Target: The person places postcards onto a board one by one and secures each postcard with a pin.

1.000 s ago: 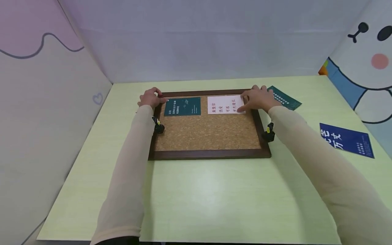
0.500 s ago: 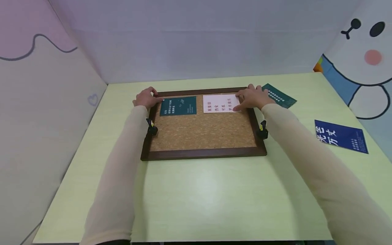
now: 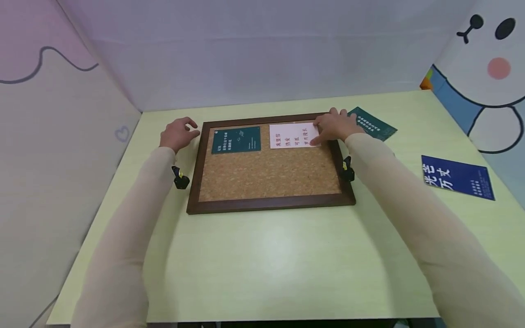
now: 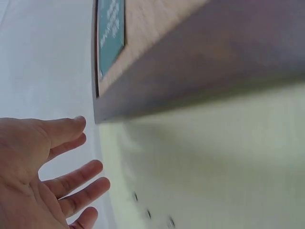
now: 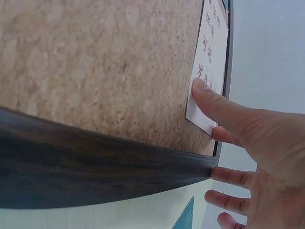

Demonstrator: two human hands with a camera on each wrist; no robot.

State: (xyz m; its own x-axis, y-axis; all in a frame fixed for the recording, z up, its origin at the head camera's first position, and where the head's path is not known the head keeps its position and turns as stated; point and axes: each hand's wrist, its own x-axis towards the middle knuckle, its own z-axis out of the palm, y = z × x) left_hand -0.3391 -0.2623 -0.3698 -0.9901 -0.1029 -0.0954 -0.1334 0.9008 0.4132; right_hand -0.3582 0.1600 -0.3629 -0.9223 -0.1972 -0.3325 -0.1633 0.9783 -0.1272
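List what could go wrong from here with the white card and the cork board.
1. Only the right hand thumb presses the white card onto the cork board; no pin is visible, so the card may slide or lift if the thumb comes off.
2. The left hand is open beside the frame, not touching it, so pushing on the card could shift the board on the table.

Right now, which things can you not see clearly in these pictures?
- White card: right corner covered by the right hand, head view.
- Green card on the table: near end hidden behind that hand, head view.
- Corkboard frame: blurred, left wrist view.
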